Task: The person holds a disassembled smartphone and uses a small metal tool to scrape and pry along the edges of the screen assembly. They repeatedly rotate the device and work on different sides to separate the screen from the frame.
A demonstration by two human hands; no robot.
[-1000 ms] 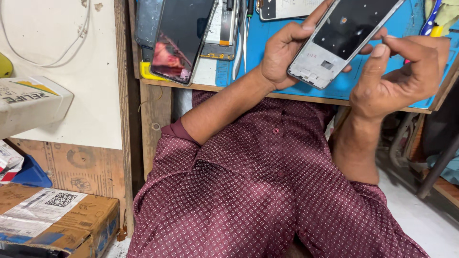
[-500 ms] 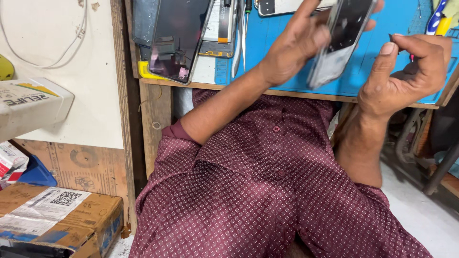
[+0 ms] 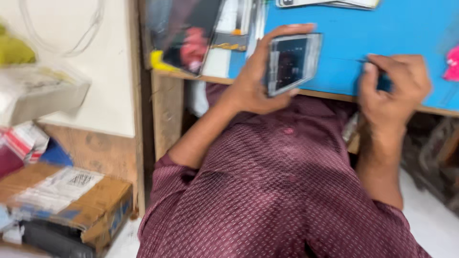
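An opened phone is clasped by the left hand over the blue table edge, at nine o'clock from the right hand, pinched on a thin, blurred tool; a slackened clasp could drop it.

A phone in the left hand lies left of the right hand, above the mat.

Bright, even light; heavy motion blur thruout, no glare.
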